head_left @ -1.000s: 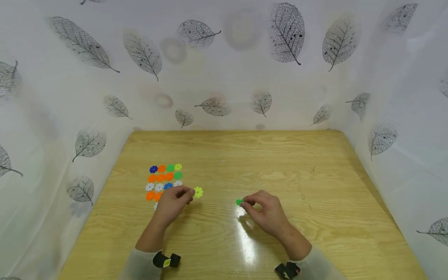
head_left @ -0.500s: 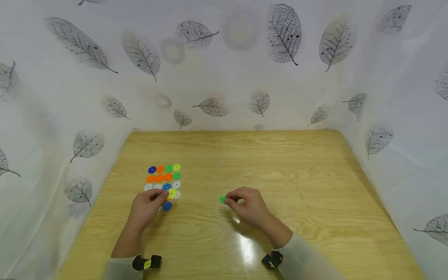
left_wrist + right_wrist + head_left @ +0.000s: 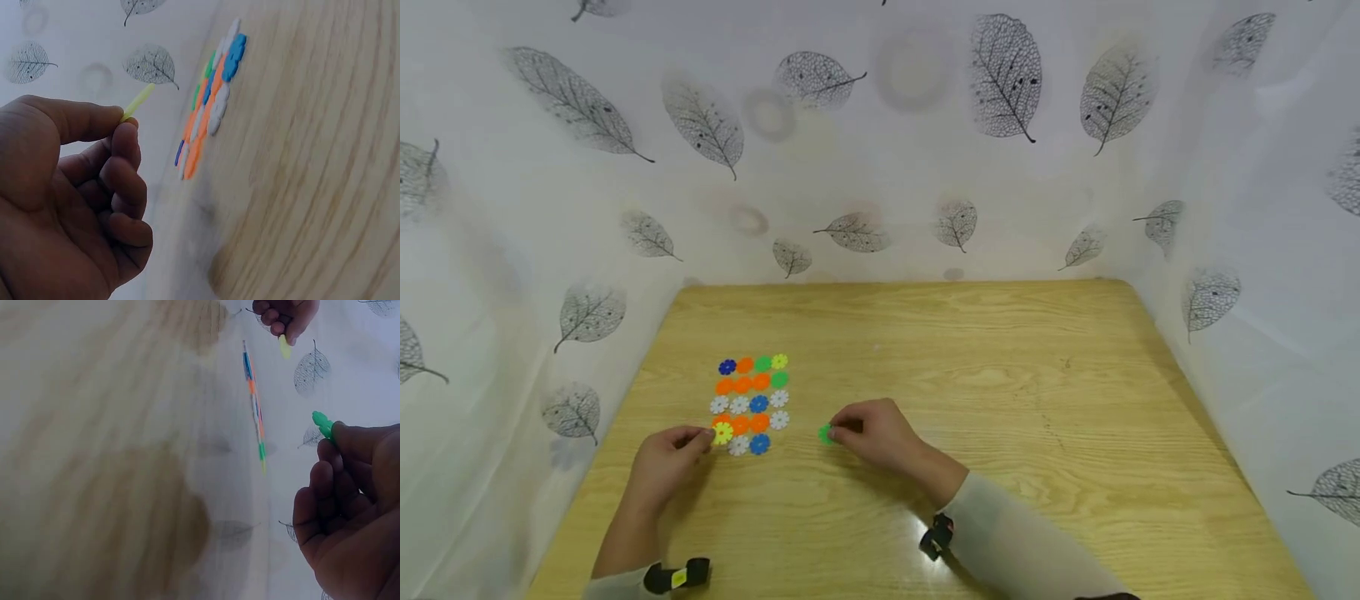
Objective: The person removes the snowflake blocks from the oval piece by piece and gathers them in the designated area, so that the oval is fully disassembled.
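My left hand (image 3: 664, 462) pinches a yellow snowflake disc (image 3: 722, 432) by its edge, between thumb and forefinger. In the head view that disc overlaps the left end of an orange row; the left wrist view shows the yellow disc (image 3: 139, 102) raised off the table. To the right of the rows, my right hand (image 3: 880, 435) pinches a green snowflake disc (image 3: 825, 434), mostly covered by the fingertips. Rows of discs lie flat between the hands. The nearest row shows a white disc (image 3: 739, 445) beside a blue disc (image 3: 760, 443).
Further rows hold orange, green, white and blue discs, with a dark blue disc (image 3: 727, 367) at the far left corner and a yellow disc (image 3: 779, 361) at the far right one. The wooden table (image 3: 1000, 367) meets a leaf-printed curtain (image 3: 880, 150) behind and at both sides.
My left hand has carried the yellow disc leftward across the rows to their near left side. The right hand has brought the green disc left, closer to the rows.
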The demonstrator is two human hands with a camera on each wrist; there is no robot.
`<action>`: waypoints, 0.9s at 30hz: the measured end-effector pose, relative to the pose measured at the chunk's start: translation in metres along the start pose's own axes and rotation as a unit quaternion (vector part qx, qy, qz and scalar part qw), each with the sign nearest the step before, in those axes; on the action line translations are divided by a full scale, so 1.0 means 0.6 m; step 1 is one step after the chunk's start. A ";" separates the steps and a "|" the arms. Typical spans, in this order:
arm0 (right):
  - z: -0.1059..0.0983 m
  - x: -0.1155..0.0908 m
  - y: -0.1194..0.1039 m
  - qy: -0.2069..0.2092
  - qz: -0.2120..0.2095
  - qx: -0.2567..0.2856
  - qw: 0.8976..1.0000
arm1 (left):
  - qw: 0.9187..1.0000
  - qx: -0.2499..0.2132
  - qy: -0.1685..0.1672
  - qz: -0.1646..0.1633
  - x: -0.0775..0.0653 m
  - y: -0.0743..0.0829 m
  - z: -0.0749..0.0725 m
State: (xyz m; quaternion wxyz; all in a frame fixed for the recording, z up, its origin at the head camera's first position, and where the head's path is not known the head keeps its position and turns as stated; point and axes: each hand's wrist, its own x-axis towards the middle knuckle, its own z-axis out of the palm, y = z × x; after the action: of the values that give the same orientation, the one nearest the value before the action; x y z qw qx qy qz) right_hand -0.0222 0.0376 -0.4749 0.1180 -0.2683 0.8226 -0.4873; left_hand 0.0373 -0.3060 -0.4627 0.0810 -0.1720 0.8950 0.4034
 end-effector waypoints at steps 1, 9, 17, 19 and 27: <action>0.004 0.007 -0.003 -0.005 0.007 -0.008 1.000 | 1.000 0.007 -0.003 -0.004 0.000 -0.002 -0.002; 0.039 0.064 -0.014 -0.064 0.029 -0.043 0.997 | 0.999 0.037 -0.019 -0.026 0.002 -0.020 -0.009; 0.070 0.102 -0.030 -0.086 0.050 -0.076 0.992 | 0.998 0.055 -0.020 -0.024 0.008 -0.024 -0.013; 0.074 0.107 -0.032 -0.089 0.053 -0.087 0.991 | 0.998 0.057 -0.022 -0.024 0.010 -0.023 -0.011; 0.085 0.119 -0.030 -0.101 0.062 -0.114 0.986 | 0.997 0.070 -0.027 -0.028 0.020 -0.024 -0.006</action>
State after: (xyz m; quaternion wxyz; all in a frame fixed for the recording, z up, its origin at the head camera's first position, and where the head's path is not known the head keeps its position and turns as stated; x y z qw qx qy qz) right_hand -0.0522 -0.0467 -0.4797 0.1992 -0.2766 0.8717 -0.3522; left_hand 0.0317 -0.3202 -0.4736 0.1285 -0.1802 0.9133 0.3418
